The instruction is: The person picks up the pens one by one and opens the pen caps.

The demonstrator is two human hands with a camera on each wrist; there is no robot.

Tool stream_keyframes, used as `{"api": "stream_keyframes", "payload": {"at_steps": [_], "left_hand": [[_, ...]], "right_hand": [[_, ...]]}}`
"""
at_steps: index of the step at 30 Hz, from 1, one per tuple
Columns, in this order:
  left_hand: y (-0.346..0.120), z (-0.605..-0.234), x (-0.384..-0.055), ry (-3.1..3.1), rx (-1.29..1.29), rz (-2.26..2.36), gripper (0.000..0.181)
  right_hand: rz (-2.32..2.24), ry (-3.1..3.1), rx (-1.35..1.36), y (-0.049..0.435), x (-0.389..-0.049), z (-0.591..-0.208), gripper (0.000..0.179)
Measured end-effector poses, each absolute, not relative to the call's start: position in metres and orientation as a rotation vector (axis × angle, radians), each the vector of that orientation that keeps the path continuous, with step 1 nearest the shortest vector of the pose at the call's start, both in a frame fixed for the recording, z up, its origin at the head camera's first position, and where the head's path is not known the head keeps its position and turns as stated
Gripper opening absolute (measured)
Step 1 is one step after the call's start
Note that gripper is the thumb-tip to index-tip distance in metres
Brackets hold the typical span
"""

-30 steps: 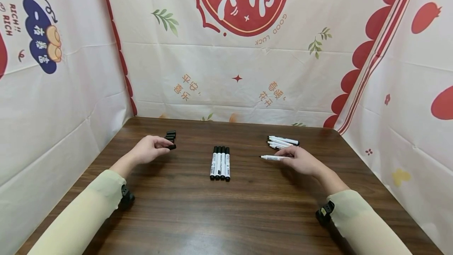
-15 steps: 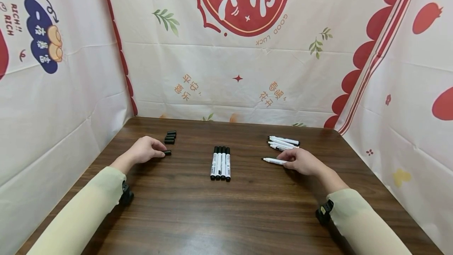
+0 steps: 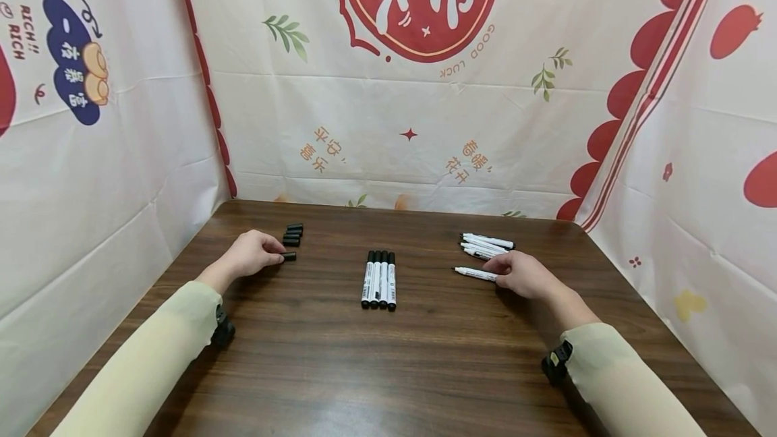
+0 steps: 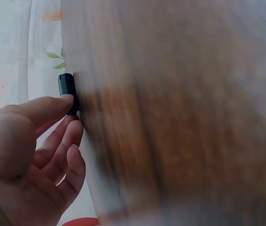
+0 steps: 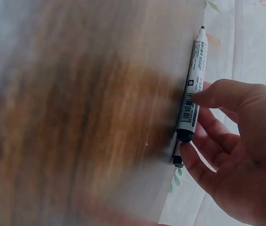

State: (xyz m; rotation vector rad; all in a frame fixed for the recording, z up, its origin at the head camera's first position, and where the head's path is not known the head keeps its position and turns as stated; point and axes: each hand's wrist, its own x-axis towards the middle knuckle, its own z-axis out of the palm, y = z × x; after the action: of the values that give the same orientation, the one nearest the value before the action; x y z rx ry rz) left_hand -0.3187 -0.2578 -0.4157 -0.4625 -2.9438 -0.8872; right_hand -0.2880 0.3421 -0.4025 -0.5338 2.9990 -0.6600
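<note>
At the left of the table, my left hand pinches a black marker cap between thumb and fingers, close to the tabletop. Just beyond it lie several loose black caps in a short stack of rows. On the right side, my right hand holds an uncapped white marker by its rear half. Its bare black tip points left in the head view. Behind that hand several more uncapped white markers lie together, partly hidden by the fingers.
Between the hands, several capped white markers lie side by side, black caps pointing away. The brown wooden table meets printed cloth at the back and on both sides.
My left hand has drawn the cap back from the other caps, leaving a small gap. The marker in my right hand has shifted slightly right, and more of its barrel shows.
</note>
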Motion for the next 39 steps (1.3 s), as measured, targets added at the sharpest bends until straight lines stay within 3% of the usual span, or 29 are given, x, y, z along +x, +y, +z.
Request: {"api": "stream_keyframes", "payload": {"at_steps": [39], "left_hand": [[-0.255, -0.42, -0.335, -2.896, -0.281, -1.011, 0.018]], "right_hand": [[-0.642, 3.11, -0.326, 0.356, -0.308, -0.405, 0.017]]}}
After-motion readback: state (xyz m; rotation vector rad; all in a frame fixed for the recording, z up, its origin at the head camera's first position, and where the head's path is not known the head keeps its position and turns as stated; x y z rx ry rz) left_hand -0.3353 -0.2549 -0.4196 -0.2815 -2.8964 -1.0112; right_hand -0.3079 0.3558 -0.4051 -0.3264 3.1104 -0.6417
